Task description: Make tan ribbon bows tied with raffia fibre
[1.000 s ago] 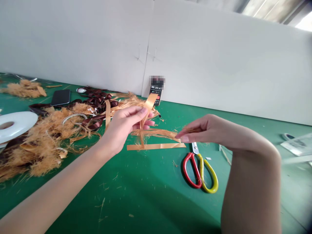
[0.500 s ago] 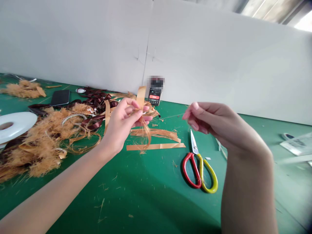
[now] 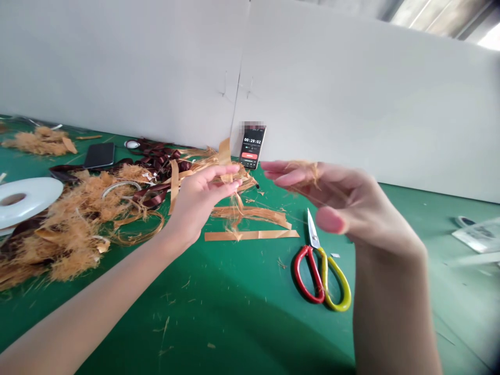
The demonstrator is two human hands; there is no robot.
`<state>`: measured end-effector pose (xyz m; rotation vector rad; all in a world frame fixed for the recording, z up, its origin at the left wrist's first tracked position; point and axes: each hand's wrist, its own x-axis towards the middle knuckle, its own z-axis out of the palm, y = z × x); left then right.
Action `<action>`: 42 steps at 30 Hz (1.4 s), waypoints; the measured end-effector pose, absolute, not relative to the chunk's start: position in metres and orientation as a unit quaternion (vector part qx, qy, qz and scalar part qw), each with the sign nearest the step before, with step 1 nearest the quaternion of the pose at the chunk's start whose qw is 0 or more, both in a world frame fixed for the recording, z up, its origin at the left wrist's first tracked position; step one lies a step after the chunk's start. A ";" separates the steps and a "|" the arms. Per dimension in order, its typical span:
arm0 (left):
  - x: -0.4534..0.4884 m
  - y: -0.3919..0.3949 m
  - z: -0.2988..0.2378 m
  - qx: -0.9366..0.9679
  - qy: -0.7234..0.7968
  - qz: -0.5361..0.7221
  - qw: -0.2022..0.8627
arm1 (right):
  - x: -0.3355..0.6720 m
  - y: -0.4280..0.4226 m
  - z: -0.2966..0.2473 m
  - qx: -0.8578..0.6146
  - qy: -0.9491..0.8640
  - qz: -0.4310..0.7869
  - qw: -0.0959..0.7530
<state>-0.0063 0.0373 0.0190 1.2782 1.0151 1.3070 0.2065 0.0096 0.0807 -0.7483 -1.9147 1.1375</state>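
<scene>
My left hand (image 3: pixel 201 195) pinches a short piece of tan ribbon (image 3: pixel 224 152). Its flat end stands up above my fingers, while frayed loose threads hang below them. Part of the ribbon is hidden behind the fingers. To the right, my right hand (image 3: pixel 332 190) is open, thumb well apart from the stretched fingers. Fine tan threads (image 3: pixel 308 169) are draped over those fingers. Beneath my hands lie a flat tan ribbon strip (image 3: pixel 253 235) and a bundle of frayed ribbon (image 3: pixel 253 212). Scissors (image 3: pixel 322 276) with one red and one yellow handle lie below my right hand, blades closed.
A phone (image 3: pixel 252 148) showing a timer leans on the white wall (image 3: pixel 332 94). On the left are fluffy tan fibres (image 3: pixel 74 224), dark brown ribbon (image 3: pixel 156 195), a white spool (image 3: pixel 42 192) and a black flat device (image 3: pixel 99 155). A clear packet (image 3: pixel 478 233) lies right.
My right hand has gone from a pinch on a thread to open fingers, moving slightly left towards my left hand. The ribbon remains in my left hand.
</scene>
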 end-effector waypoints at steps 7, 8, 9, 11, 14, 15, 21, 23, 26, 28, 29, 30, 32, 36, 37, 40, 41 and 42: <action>-0.003 0.036 0.022 0.522 0.395 0.509 0.559 | 0.203 0.011 0.080 -0.278 -0.698 0.587 0.302; -0.003 0.036 0.023 0.511 0.383 0.514 0.573 | 0.203 0.011 0.080 -0.276 -0.692 0.609 0.273; -0.002 0.036 0.023 0.499 0.372 0.523 0.583 | 0.203 0.011 0.080 -0.269 -0.686 0.633 0.237; -0.001 0.037 0.024 0.471 0.352 0.547 0.596 | 0.203 0.012 0.080 -0.248 -0.677 0.677 0.149; -0.002 0.038 0.024 0.461 0.343 0.564 0.593 | 0.202 0.011 0.080 -0.257 -0.662 0.703 0.038; -0.002 0.039 0.024 0.463 0.344 0.569 0.586 | 0.201 0.010 0.080 -0.260 -0.660 0.705 0.018; -0.005 0.040 0.021 0.483 0.351 0.569 0.566 | 0.202 0.004 0.082 -0.272 -0.628 0.728 -0.023; -0.005 0.040 0.021 0.480 0.357 0.570 0.563 | 0.206 0.002 0.085 -0.297 -0.638 0.710 0.013; -0.006 0.039 0.022 0.473 0.352 0.576 0.566 | 0.210 0.002 0.088 -0.430 -0.679 0.582 0.123; -0.007 0.039 0.021 0.478 0.353 0.573 0.565 | 0.210 0.005 0.088 -0.548 -0.693 0.443 0.155; -0.007 0.040 0.021 0.483 0.358 0.569 0.562 | 0.210 0.007 0.087 -0.597 -0.692 0.377 0.151; -0.007 0.040 0.020 0.490 0.366 0.564 0.555 | 0.210 0.009 0.085 -0.637 -0.685 0.322 0.145; -0.007 0.041 0.017 0.506 0.389 0.554 0.534 | 0.210 0.013 0.080 -0.694 -0.662 0.239 0.151; -0.006 0.042 0.013 0.537 0.400 0.540 0.510 | 0.208 0.020 0.071 -0.759 -0.608 0.081 0.219; -0.006 0.041 0.013 0.541 0.394 0.540 0.511 | 0.208 0.021 0.071 -0.767 -0.594 0.047 0.238; -0.005 0.040 0.012 0.548 0.383 0.545 0.506 | 0.210 0.023 0.071 -0.777 -0.550 -0.028 0.304; -0.005 0.039 0.012 0.552 0.383 0.544 0.503 | 0.211 0.023 0.071 -0.774 -0.542 -0.038 0.324; -0.005 0.039 0.012 0.555 0.384 0.543 0.499 | 0.212 0.023 0.072 -0.770 -0.537 -0.043 0.343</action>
